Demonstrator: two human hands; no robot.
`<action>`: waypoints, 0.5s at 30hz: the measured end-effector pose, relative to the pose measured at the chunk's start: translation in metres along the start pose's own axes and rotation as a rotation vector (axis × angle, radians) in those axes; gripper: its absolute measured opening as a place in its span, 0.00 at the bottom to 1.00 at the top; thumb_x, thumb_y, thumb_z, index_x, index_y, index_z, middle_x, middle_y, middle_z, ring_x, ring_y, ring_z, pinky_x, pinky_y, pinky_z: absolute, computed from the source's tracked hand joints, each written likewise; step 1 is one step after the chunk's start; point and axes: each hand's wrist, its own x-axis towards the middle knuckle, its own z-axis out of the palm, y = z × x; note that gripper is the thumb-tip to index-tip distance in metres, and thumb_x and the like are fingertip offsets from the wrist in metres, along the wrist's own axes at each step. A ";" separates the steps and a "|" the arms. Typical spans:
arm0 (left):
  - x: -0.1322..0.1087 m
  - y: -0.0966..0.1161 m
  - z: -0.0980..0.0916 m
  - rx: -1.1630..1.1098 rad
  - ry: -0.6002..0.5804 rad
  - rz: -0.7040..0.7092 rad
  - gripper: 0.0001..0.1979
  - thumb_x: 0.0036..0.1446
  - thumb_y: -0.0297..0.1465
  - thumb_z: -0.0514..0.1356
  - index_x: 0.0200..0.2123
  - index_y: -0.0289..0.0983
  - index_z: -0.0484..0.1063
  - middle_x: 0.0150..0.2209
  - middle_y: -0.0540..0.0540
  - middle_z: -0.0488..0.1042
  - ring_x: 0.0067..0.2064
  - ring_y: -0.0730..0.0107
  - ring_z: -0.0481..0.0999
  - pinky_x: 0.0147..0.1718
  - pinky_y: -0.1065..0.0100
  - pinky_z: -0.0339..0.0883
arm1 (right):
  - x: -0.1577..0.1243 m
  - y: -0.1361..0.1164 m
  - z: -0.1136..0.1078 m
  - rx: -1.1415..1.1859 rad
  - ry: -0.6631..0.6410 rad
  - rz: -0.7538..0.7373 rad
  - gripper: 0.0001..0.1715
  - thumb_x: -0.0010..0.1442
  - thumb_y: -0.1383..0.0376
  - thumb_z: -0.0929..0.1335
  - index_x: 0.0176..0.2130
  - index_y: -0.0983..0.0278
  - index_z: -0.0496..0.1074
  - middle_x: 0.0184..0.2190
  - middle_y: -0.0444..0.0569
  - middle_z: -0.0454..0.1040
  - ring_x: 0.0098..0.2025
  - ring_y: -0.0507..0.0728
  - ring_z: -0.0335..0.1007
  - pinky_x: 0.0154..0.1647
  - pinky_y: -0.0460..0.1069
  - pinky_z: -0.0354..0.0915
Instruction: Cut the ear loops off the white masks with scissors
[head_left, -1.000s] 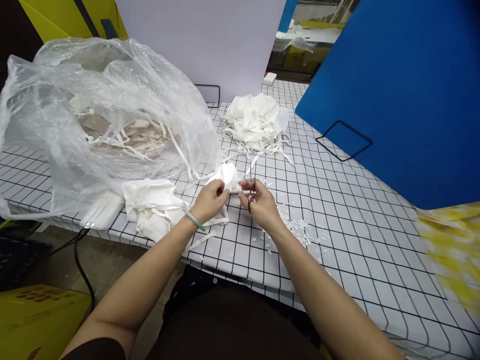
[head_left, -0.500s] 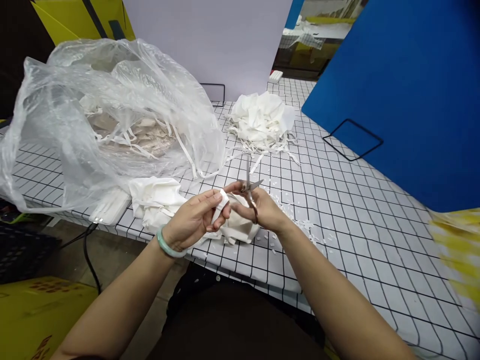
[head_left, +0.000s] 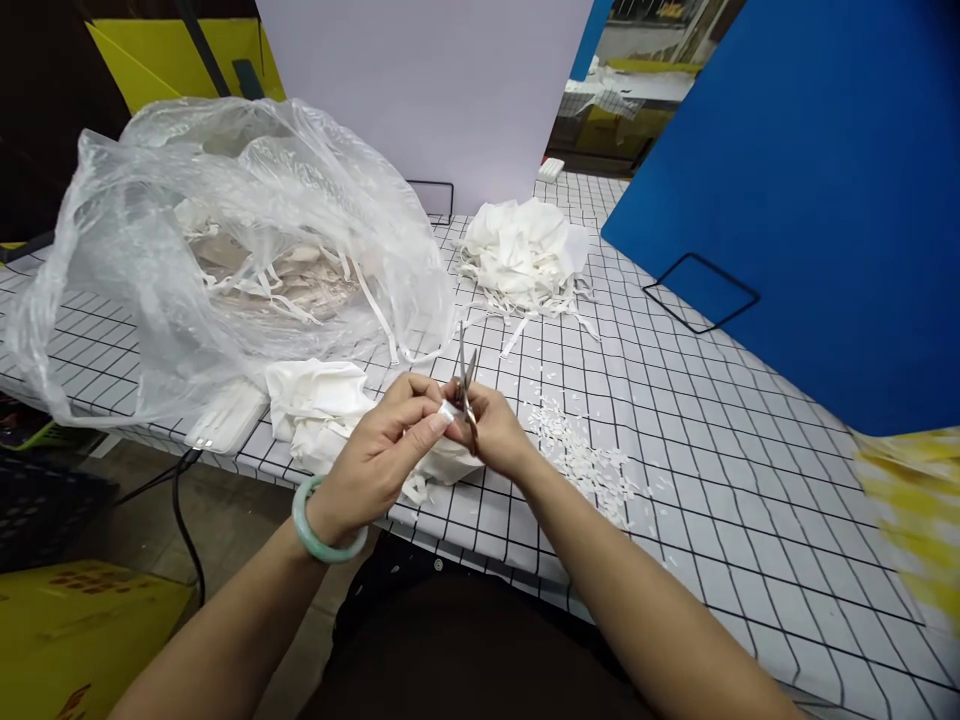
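Note:
My left hand [head_left: 382,450], with a green bangle on the wrist, pinches a white fabric piece [head_left: 442,462] by its strap end near the table's front edge. My right hand [head_left: 491,432] is closed round small scissors [head_left: 465,385], whose blades point up and meet the strap end between my two hands. The rest of the white piece droops onto the gridded tablecloth [head_left: 675,420] under my hands.
A big clear plastic bag [head_left: 225,250] of white strapped pieces lies at the left, with a small heap of white pieces [head_left: 315,405] in front of it. Another pile [head_left: 525,255] sits further back. White snippings [head_left: 585,460] lie at the right. A blue board [head_left: 825,200] stands right, a white board [head_left: 427,90] behind.
My hands drew together nearer the table's edge. The scissors went from spread blades to nearly closed on the strap end. The view shifted slightly.

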 end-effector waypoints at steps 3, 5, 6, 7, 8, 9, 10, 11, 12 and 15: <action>-0.001 -0.010 0.011 -0.190 0.057 0.062 0.15 0.68 0.35 0.56 0.31 0.37 0.77 0.48 0.42 0.69 0.50 0.61 0.71 0.55 0.59 0.68 | -0.012 0.018 0.012 0.098 0.002 0.055 0.22 0.47 0.49 0.76 0.32 0.61 0.69 0.29 0.43 0.73 0.33 0.55 0.69 0.37 0.51 0.67; -0.002 -0.019 0.017 -0.342 0.094 0.036 0.16 0.69 0.35 0.55 0.31 0.36 0.75 0.45 0.43 0.67 0.38 0.70 0.70 0.42 0.66 0.70 | -0.023 0.020 0.009 0.081 -0.034 0.083 0.22 0.50 0.48 0.75 0.33 0.61 0.69 0.30 0.44 0.74 0.34 0.56 0.70 0.39 0.52 0.67; -0.003 -0.024 0.020 -0.381 0.116 0.018 0.16 0.69 0.35 0.55 0.31 0.35 0.75 0.44 0.44 0.66 0.34 0.74 0.67 0.35 0.69 0.68 | -0.029 0.019 0.005 0.031 -0.049 0.080 0.22 0.52 0.49 0.74 0.35 0.61 0.69 0.32 0.45 0.74 0.35 0.57 0.71 0.40 0.52 0.67; -0.004 -0.028 0.023 -0.390 0.139 0.003 0.16 0.70 0.35 0.54 0.31 0.35 0.75 0.43 0.45 0.65 0.31 0.77 0.64 0.32 0.70 0.65 | -0.035 0.016 -0.001 -0.046 -0.044 0.061 0.21 0.53 0.49 0.74 0.37 0.61 0.70 0.34 0.46 0.75 0.37 0.58 0.71 0.41 0.53 0.67; -0.005 -0.031 0.025 -0.374 0.159 -0.006 0.16 0.70 0.35 0.54 0.31 0.35 0.74 0.44 0.45 0.64 0.30 0.78 0.62 0.30 0.71 0.63 | -0.042 0.012 -0.008 -0.146 -0.025 0.030 0.20 0.55 0.50 0.73 0.38 0.61 0.70 0.35 0.47 0.75 0.38 0.58 0.71 0.42 0.53 0.67; -0.006 -0.033 0.028 -0.342 0.170 -0.007 0.16 0.71 0.35 0.54 0.32 0.35 0.74 0.45 0.45 0.64 0.29 0.79 0.61 0.29 0.71 0.62 | -0.049 0.007 -0.014 -0.254 0.007 -0.006 0.19 0.57 0.50 0.72 0.38 0.61 0.70 0.36 0.48 0.74 0.40 0.59 0.71 0.43 0.54 0.66; -0.007 -0.035 0.030 -0.300 0.170 0.000 0.16 0.71 0.35 0.53 0.32 0.35 0.74 0.46 0.45 0.63 0.30 0.78 0.61 0.30 0.71 0.62 | -0.056 0.003 -0.020 -0.360 0.041 -0.043 0.19 0.58 0.49 0.71 0.38 0.61 0.71 0.36 0.48 0.74 0.40 0.59 0.70 0.43 0.54 0.66; -0.008 -0.037 0.033 -0.258 0.162 0.011 0.16 0.71 0.34 0.53 0.33 0.36 0.74 0.47 0.45 0.63 0.31 0.77 0.62 0.30 0.70 0.62 | -0.063 -0.001 -0.025 -0.456 0.066 -0.078 0.19 0.59 0.48 0.71 0.36 0.61 0.72 0.35 0.49 0.74 0.40 0.60 0.70 0.43 0.55 0.65; -0.009 -0.038 0.036 -0.221 0.150 0.027 0.16 0.71 0.34 0.52 0.34 0.36 0.74 0.47 0.44 0.63 0.33 0.76 0.63 0.31 0.70 0.62 | -0.069 -0.003 -0.029 -0.539 0.080 -0.110 0.20 0.59 0.47 0.71 0.34 0.61 0.72 0.33 0.49 0.74 0.39 0.60 0.69 0.42 0.55 0.64; -0.012 -0.041 0.044 -0.121 0.093 0.092 0.15 0.72 0.32 0.50 0.35 0.37 0.73 0.46 0.43 0.64 0.42 0.67 0.67 0.35 0.68 0.64 | -0.084 -0.007 -0.034 -0.701 0.086 -0.174 0.24 0.57 0.45 0.71 0.28 0.62 0.71 0.25 0.46 0.72 0.31 0.57 0.66 0.39 0.54 0.62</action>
